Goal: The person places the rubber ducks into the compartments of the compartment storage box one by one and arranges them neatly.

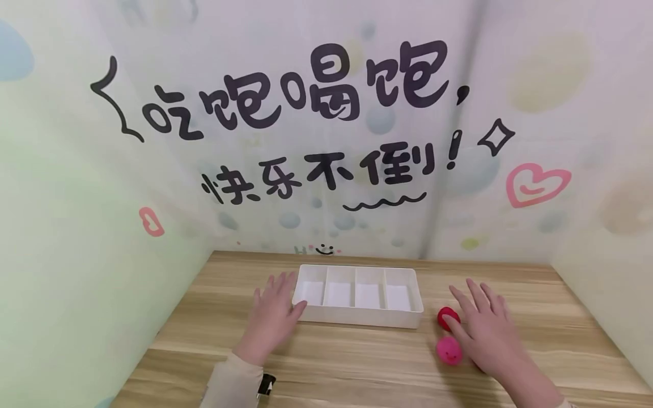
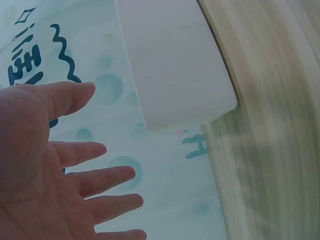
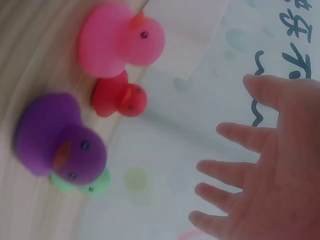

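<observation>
Beside the left end of a white four-section tray (image 1: 357, 316) is my left hand (image 1: 272, 314), fingers spread; the left wrist view shows a gap between the palm and the tray's end (image 2: 175, 65). Over on the right, my right hand (image 1: 487, 334) hovers with loosely extended fingers above small toy ducks, holding nothing. A pink duck (image 1: 449, 351) and a red duck (image 1: 446, 313) show beside its thumb in the head view. The right wrist view also reveals a purple duck (image 3: 45, 130) and a green duck (image 3: 100, 182), partly covered by the purple one; the hand hides both from the head camera.
The wooden tabletop (image 1: 357, 362) meets a printed backdrop (image 1: 326, 226) behind the tray, with side panels at left and right. A small black-and-white object (image 1: 266, 384) shows at my left sleeve (image 1: 232, 385).
</observation>
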Demonstrator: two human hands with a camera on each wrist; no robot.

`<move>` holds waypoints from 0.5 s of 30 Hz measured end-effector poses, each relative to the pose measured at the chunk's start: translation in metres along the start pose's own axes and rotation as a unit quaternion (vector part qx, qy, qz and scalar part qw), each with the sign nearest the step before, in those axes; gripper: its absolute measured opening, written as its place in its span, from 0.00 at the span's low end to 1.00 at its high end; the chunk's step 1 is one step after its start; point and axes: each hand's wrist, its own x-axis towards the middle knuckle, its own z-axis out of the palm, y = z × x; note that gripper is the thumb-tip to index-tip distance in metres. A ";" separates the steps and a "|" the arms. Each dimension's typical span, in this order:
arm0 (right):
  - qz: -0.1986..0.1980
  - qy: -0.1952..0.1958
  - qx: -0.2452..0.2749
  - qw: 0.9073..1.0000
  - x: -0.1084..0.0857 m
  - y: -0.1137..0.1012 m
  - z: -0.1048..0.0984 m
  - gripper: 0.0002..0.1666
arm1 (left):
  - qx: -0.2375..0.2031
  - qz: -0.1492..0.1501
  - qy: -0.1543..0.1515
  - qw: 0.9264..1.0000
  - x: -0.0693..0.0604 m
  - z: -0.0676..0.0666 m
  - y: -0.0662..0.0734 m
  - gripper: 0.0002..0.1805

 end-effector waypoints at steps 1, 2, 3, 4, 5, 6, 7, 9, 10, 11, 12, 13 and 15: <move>-0.009 0.008 -0.004 1.000 -0.001 0.001 -0.001 0.36 | -0.002 0.000 0.000 1.000 0.000 -0.001 -0.001 0.37; -0.017 0.013 -0.006 1.000 -0.003 0.003 -0.002 0.35 | -0.006 0.000 0.000 1.000 0.001 -0.002 -0.003 0.36; -0.027 0.020 -0.007 0.999 -0.004 0.004 -0.003 0.34 | -0.009 0.001 0.002 1.000 0.002 -0.001 -0.005 0.35; -0.037 0.027 -0.007 0.999 -0.005 0.005 -0.003 0.33 | -0.010 0.003 0.004 1.000 0.002 -0.001 -0.008 0.34; -0.045 0.032 -0.006 0.998 -0.006 0.006 -0.004 0.32 | -0.012 0.004 0.005 1.000 0.003 0.000 -0.010 0.34; -0.053 0.039 -0.004 0.998 -0.008 0.007 -0.004 0.32 | -0.017 0.007 0.006 1.000 0.004 0.001 -0.013 0.34; -0.058 0.043 -0.001 0.997 -0.009 0.008 -0.004 0.31 | -0.023 0.009 0.009 1.000 0.005 0.002 -0.016 0.33; -0.067 0.050 0.009 0.996 -0.011 0.010 -0.004 0.29 | -0.046 0.012 0.014 0.999 0.007 0.005 -0.024 0.32; -0.068 0.051 0.015 0.996 -0.012 0.011 -0.004 0.28 | -0.064 0.013 0.014 0.998 0.008 0.006 -0.027 0.32; -0.068 0.052 0.020 0.996 -0.013 0.012 -0.004 0.27 | -0.084 0.013 0.013 0.996 0.009 0.007 -0.030 0.32; -0.067 0.052 0.024 0.996 -0.014 0.014 -0.004 0.27 | -0.105 0.013 0.010 0.994 0.010 0.008 -0.034 0.31; -0.065 0.050 0.028 0.996 -0.015 0.015 -0.004 0.26 | -0.125 0.016 0.009 0.992 0.011 0.008 -0.036 0.31; -0.057 0.040 0.031 0.997 -0.019 0.017 -0.004 0.26 | -0.155 0.022 0.004 0.988 0.014 0.009 -0.042 0.31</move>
